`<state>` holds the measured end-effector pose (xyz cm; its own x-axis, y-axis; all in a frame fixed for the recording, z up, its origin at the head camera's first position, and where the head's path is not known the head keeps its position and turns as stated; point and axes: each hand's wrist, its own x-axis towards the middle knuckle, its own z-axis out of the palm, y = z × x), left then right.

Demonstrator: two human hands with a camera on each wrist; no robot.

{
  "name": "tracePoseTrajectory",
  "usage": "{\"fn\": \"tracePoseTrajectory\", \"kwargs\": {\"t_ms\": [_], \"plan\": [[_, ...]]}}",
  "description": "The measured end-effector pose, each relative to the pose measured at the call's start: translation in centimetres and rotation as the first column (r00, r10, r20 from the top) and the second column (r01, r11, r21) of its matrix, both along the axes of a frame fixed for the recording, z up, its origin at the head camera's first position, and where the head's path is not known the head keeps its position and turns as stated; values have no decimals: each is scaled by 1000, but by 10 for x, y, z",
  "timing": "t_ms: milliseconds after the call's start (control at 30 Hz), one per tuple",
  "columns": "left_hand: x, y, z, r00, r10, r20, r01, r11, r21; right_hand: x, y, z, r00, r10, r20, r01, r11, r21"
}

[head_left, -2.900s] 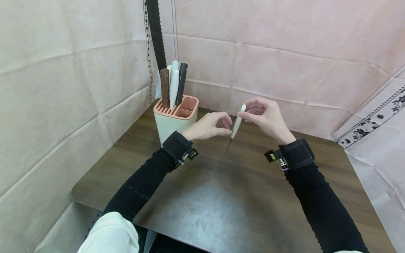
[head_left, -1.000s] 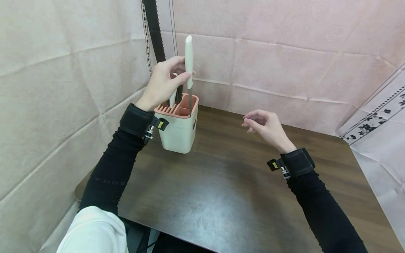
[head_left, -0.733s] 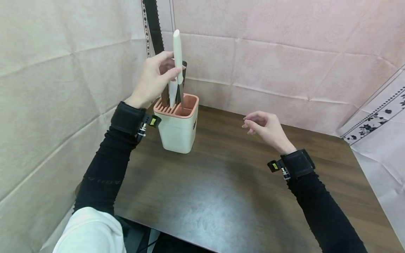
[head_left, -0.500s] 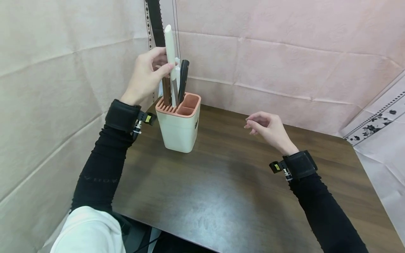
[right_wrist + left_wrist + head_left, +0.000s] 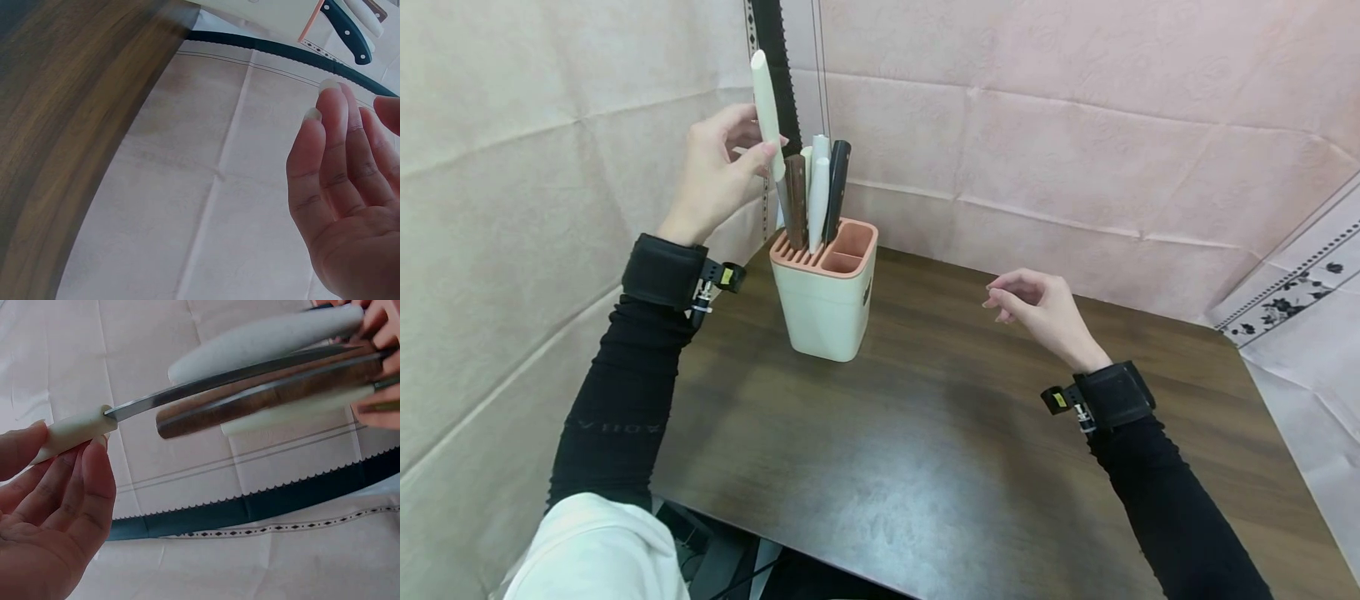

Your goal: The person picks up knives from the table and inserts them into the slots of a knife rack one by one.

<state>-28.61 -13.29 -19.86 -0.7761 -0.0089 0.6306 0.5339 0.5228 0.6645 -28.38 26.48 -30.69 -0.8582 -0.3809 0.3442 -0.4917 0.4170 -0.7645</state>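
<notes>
In the head view my left hand (image 5: 711, 171) pinches the pale handle of a knife (image 5: 765, 108) between thumb and fingers. Its blade slants down beside a brown-handled knife (image 5: 795, 200), over the left slots of a pale green knife holder (image 5: 822, 312) with a salmon top. Whether the tip is inside a slot, I cannot tell. The left wrist view shows the bare blade (image 5: 181, 394) crossing in front of the other handles. Well to the right, my right hand (image 5: 1037, 308) hovers over the table with loosely curled fingers, holding nothing.
A white-handled knife (image 5: 819, 200), a black-handled knife (image 5: 837, 187) and other pale handles stand in the holder. Two open compartments take up its right side. The holder stands on a brown wooden table (image 5: 925, 433), near hanging cloth (image 5: 1075, 150) behind and at left.
The knife passed from my right hand to my left. My left hand then carried it over the holder and on leftward, past the standing knives. My right hand has stayed nearly still lately.
</notes>
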Motion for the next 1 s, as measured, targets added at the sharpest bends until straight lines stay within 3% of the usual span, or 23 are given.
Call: {"fn": "tracePoseTrajectory", "kwargs": {"t_ms": [400,700,1000], "plan": [[-7,5,-2,1000,13,2,-13,1000,14,5,14,-3,999,-35,5,35,999,14],[-12,3,-12,999,41,8,-41,998,-43,10,14,-2,999,-42,21,42,999,2],[-18,-1,-23,997,37,67,-34,998,-50,8,16,-7,999,-41,17,42,999,-9]]}}
